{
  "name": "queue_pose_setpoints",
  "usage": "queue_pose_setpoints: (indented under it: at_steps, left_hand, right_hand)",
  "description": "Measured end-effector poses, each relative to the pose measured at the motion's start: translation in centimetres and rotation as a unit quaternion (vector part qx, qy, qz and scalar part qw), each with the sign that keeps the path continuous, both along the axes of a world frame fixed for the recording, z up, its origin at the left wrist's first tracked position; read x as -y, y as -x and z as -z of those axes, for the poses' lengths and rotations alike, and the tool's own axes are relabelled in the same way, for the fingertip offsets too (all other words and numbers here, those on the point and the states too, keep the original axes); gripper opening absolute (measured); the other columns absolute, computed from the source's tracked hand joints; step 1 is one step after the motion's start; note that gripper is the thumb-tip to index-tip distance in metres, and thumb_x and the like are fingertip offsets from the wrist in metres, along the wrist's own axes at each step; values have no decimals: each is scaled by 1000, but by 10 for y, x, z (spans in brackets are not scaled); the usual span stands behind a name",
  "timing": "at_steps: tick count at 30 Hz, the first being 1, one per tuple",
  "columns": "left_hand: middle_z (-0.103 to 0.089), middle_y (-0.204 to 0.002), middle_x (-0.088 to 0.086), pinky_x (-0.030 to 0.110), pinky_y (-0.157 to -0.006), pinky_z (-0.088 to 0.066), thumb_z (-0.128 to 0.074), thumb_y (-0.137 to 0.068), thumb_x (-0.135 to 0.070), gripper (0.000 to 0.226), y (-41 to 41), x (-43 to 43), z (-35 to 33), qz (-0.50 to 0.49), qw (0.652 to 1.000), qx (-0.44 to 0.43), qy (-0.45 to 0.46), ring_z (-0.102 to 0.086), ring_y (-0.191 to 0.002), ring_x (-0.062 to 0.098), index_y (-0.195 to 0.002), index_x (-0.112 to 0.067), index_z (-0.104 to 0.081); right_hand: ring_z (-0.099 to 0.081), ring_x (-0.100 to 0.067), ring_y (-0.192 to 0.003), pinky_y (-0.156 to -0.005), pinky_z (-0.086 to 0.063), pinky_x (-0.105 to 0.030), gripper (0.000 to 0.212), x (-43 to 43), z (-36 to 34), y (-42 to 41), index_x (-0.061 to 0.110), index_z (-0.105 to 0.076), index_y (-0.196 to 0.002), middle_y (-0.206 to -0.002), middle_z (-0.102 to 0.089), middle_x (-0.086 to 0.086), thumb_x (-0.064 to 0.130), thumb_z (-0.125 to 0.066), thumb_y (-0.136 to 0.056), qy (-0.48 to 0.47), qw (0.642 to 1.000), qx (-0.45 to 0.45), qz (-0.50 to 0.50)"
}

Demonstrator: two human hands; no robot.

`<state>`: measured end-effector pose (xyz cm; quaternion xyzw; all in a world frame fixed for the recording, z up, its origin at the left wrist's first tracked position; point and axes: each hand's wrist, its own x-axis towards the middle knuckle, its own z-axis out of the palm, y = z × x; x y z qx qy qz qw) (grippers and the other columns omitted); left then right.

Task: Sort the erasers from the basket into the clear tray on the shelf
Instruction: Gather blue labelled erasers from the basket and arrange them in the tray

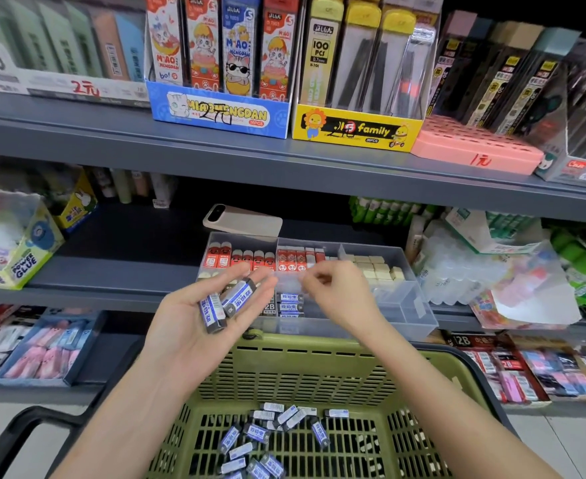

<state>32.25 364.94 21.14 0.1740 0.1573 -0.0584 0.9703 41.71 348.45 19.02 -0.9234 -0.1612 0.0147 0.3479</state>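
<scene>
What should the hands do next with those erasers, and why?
Probably the right hand should take one eraser from the left hand and lay it in the tray beside the matching blue ones. The left hand carries several, the right hovers just over the tray, and more wait in the basket.

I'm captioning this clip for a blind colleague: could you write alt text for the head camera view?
A person's left hand carries several blue-wrapped erasers on its open palm while the right hand, fingers curled, hovers over a clear tray of erasers on a shop shelf. Below, a green basket holds more loose erasers.
</scene>
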Motion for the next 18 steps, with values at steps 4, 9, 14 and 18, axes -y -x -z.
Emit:
queue_pose_setpoints:
  at_steps: [4, 9, 14, 18]
  left_hand:
    - [-59, -119, 34, 55, -88, -51, -62, -69, 0, 46, -3, 8, 0, 43, 998, 12, -43, -61, -108, 46, -112, 15, -62]
    - [-60, -122, 28, 40, -78, -57, -65, -67, -3, 58, -7, 19, -7, 69, 996, 3, -48, -62, -110, 40, -123, 9, -56]
    - [-61, -124, 24, 39, -99, -44, -60, -71, -11, 52, -15, 24, -9, 73, 992, -15, -102, -63, -103, 31, -122, 2, -61]
    - [-66, -111, 26, 48, -90, -51, -59, -75, -12, 43, -18, 27, -7, 96, 987, 11, -132, -67, -101, 36, -115, 3, -65]
  right_hand:
    - [-55, -9, -85, -74, -42, -20, 21, 0, -22, 24, 29, -68, -108, -93, -64, 8, 28, -62, -88, -102, 987, 24, -124]
    - [-42, -15, -91, -78, -39, -31, 32, 2, -33, 32, 30, -69, -110, -95, -53, 3, 36, -72, -78, 24, 967, 160, -198]
    - [-44, -19, -81, -68, -40, -31, 18, 5, -40, 31, 13, -72, -93, -86, -57, -5, 23, -72, -79, 75, 928, 252, -264]
    - [-46, -4, -68, -68, -41, -20, 26, 16, -40, 21, 22, -63, -108, -75, -57, 10, 15, -64, -83, 54, 959, 152, -234]
